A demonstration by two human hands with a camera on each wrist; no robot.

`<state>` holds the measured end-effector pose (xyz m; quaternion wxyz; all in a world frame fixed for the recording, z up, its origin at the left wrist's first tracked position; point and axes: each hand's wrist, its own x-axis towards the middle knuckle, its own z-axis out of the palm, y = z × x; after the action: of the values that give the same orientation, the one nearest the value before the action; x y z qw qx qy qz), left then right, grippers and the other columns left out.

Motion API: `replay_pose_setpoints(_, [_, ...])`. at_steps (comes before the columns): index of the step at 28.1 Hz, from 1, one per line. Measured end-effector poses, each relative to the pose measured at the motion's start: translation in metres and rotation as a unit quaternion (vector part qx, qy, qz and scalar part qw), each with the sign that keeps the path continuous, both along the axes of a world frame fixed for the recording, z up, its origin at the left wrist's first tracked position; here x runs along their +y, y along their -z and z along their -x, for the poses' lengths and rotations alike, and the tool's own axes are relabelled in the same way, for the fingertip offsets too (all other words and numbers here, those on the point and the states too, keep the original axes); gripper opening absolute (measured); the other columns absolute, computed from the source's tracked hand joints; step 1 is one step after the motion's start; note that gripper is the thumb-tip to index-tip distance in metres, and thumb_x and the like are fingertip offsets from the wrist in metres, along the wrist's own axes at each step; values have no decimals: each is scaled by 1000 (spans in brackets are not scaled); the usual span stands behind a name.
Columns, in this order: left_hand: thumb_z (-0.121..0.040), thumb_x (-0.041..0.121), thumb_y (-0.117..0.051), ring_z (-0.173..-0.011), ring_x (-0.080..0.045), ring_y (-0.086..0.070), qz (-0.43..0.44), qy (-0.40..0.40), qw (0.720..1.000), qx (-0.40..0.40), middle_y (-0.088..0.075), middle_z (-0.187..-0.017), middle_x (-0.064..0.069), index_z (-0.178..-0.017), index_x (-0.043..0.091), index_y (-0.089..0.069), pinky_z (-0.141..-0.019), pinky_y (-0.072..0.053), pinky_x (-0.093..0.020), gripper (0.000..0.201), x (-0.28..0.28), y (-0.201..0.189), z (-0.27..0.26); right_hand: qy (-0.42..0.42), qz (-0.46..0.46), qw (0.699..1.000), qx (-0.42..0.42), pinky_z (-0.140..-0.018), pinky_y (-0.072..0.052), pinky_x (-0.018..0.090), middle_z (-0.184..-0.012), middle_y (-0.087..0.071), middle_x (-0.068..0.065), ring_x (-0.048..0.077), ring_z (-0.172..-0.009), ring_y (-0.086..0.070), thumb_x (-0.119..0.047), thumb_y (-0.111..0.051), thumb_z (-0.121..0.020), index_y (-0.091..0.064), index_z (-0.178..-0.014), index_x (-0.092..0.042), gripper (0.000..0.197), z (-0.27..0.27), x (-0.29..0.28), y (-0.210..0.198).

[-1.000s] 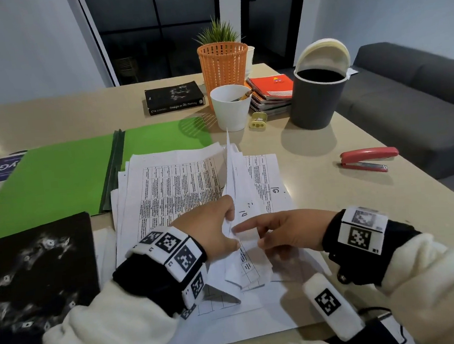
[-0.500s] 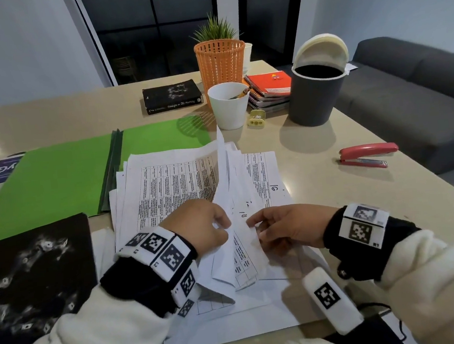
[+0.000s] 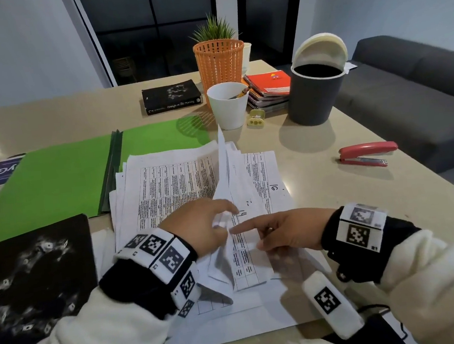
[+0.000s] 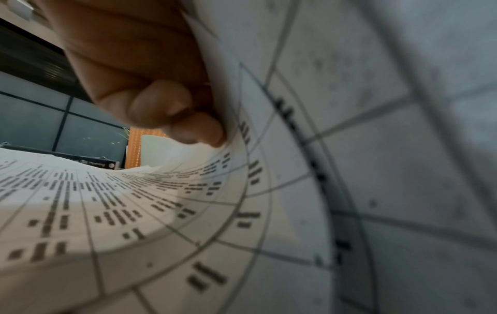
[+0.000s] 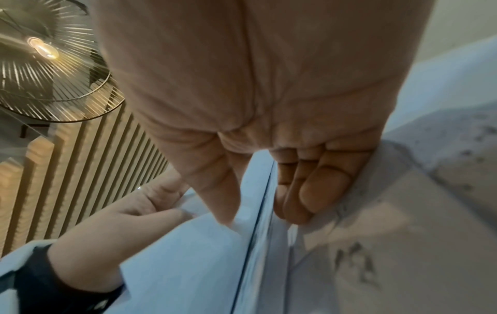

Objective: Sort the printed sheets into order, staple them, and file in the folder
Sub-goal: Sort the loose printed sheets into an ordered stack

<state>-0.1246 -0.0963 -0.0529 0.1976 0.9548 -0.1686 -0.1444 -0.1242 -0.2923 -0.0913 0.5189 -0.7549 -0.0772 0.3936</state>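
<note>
A loose pile of printed sheets lies on the table in front of me, its pages marked with handwritten numbers. Several sheets stand lifted on edge in the middle of the pile. My left hand grips their near edge with curled fingers against the print. My right hand lies just right of it, index finger straight and pointing at the lifted sheets. Its other fingers curl round a sheet. The open green folder lies left of the pile. The red stapler sits alone at the right.
A black book lies at the front left. Behind the pile stand a white cup with pencils, a yellow sharpener, an orange basket, stacked notebooks, a second black book and a grey bin. A sofa runs along the table's right edge.
My right index finger, curled in a pinch half a second ago, now points straight at the lifted sheets again. My left hand has kept its hold on the lifted sheets.
</note>
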Motion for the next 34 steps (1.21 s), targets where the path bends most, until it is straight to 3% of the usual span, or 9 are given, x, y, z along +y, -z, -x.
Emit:
replay_pose_setpoints(5, [-93,21,-40,-85,-12,-46,-53,22,998,20,-39,-87,10,-108,37,-63,-76,-39,-27,32,-6,0,-3,-23,14,1000,-11,-59,-30,28,-68,-28,8,21,-59,-32,-1,-47,-93,-64,-95,-55,57,2,2,-3])
replay_pose_setpoints(10, [-89,36,-51,-103,-12,-58,-17,-24,1000,11,-55,-105,8,-88,26,-69,-90,-47,-33,20,-4,3,-2,51,-38,998,9,-48,-39,17,-77,-42,3,12,-55,-45,11,-46,-90,-54,-108,-28,44,1,-3,3])
replay_pose_setpoints(14, [-80,54,-63,-110,-8,-56,-8,-37,999,21,-56,-109,11,-75,29,-64,-90,-45,-30,25,-2,6,-2,153,-146,973,92,-65,-43,27,-81,-59,4,17,-67,-61,19,-50,-78,-40,-116,-14,51,-3,-10,13])
replay_pose_setpoints(18, [-73,61,-66,-95,-8,-59,0,-33,999,19,-56,-101,13,-81,27,-66,-64,-47,-23,35,-6,3,1,71,-125,985,99,-58,-31,20,-95,-60,-1,12,-85,-51,8,-44,-61,-50,-111,-18,57,0,-6,13])
replay_pose_setpoints(21, [-69,64,-66,-89,-8,-56,-5,-31,999,3,-51,-85,18,-80,24,-63,-75,-46,-25,41,-9,5,2,-8,-40,998,45,-45,-30,18,-101,-58,-3,9,-69,-47,11,-43,-71,-50,-122,-34,68,3,-4,7])
replay_pose_setpoints(23, [-72,61,-64,-86,-10,-53,-16,-29,999,-14,-50,-83,15,-79,21,-58,-76,-44,-26,41,-9,6,1,-16,2,1000,17,-45,-32,16,-100,-60,-6,2,-59,-51,18,-35,-80,-46,-129,-36,74,4,-3,2])
replay_pose_setpoints(26, [-84,42,-60,-71,-8,-51,-20,-13,999,-24,-52,-85,10,-77,20,-51,-61,-41,-23,24,-5,6,-2,-3,0,1000,23,-50,-38,14,-114,-61,-6,0,-73,-54,21,-32,-81,-55,-122,-35,73,3,0,-1])
replay_pose_setpoints(30, [-83,26,-57,-60,-7,-45,-15,-27,999,-17,-52,-81,6,-72,20,-47,-55,-36,-23,15,0,7,-7,40,-11,998,36,-45,-35,14,-104,-60,-5,3,-65,-49,22,-32,-81,-61,-106,-29,63,3,2,0])
replay_pose_setpoints(34, [-81,22,-56,-61,-9,-42,-16,-27,999,-21,-47,-74,6,-72,18,-46,-54,-33,-22,15,2,7,-6,148,-64,986,41,-58,-42,18,-93,-53,1,11,-73,-50,23,-33,-84,-54,-102,-15,47,-1,-1,7])
